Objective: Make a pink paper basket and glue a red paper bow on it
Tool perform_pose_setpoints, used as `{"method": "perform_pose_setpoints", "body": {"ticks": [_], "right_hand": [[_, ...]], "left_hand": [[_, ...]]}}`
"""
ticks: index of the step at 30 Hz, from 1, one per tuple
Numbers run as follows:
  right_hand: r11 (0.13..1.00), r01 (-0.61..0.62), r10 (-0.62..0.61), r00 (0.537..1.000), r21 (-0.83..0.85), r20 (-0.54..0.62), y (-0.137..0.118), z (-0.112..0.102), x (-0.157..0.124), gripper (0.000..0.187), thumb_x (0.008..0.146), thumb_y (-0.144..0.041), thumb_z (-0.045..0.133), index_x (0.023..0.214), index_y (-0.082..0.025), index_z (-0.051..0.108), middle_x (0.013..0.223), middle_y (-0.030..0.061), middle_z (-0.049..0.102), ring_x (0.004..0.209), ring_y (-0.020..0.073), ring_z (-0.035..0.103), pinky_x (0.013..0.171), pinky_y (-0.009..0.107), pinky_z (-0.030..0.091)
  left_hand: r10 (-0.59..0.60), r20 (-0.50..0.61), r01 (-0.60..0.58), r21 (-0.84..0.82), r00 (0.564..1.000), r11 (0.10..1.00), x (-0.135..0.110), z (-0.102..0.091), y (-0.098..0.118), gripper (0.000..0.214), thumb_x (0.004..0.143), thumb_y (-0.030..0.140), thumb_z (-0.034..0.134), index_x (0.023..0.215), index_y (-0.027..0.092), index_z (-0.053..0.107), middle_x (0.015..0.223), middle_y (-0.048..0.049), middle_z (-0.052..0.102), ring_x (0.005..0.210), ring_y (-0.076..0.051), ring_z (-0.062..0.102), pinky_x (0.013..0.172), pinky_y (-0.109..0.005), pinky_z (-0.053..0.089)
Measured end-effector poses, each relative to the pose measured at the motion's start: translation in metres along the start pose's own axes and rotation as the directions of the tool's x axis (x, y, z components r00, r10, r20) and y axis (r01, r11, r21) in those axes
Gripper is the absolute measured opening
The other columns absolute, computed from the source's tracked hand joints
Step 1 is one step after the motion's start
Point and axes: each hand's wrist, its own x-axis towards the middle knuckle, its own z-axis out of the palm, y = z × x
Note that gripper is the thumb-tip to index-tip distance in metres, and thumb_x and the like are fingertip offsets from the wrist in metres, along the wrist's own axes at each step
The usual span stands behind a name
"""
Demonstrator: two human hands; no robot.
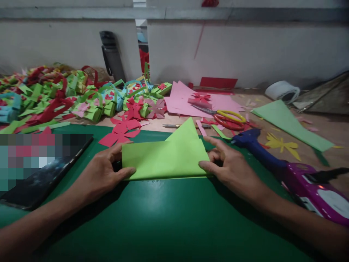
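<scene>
A folded light green sheet of paper (166, 156) lies on a dark green cutting mat (163, 218). My left hand (102, 174) pinches its left edge between thumb and fingers. My right hand (229, 167) grips the right corner, thumb on the fold and forefinger stretched along the slanted edge. Both hands press the paper flat on the mat.
A pile of green, red and blue paper baskets (54, 98) fills the back left. Pink sheets (191, 100), scissors (226, 118), a blue glue gun (256, 145), a green sheet (289, 123), a tape roll (282, 91) and a dark tablet (40, 178) lie around.
</scene>
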Motion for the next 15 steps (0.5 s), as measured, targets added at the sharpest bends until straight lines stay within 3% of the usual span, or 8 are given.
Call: {"method": "perform_pose_setpoints", "body": {"ticks": [10,15], "right_hand": [[0.997,0.022,-0.020,1.000,-0.074,0.021,0.0012,-0.0017,-0.0015,0.060,0.077,-0.027,0.056,0.133,-0.015,0.041,0.058,-0.0086,0.044,0.055,0.0129,0.046,0.057,0.026,0.038],[0.996,0.033,-0.030,0.999,-0.079,0.040,0.0028,-0.0042,-0.0022,0.055,0.077,-0.026,0.055,0.131,-0.016,0.043,0.060,-0.0081,0.046,0.056,0.0120,0.046,0.057,0.025,0.036]], "left_hand": [[0.025,-0.053,-0.021,0.075,0.998,0.997,-0.0020,0.0034,-0.0032,0.050,0.074,0.041,0.064,0.119,0.023,0.053,0.110,-0.0042,0.069,0.097,-0.026,0.065,0.080,-0.030,0.053],[0.005,-0.049,0.001,0.120,0.999,0.993,-0.0009,0.0032,-0.0005,0.044,0.074,0.042,0.061,0.114,0.024,0.055,0.104,-0.0048,0.070,0.093,-0.028,0.066,0.079,-0.034,0.052]]}}
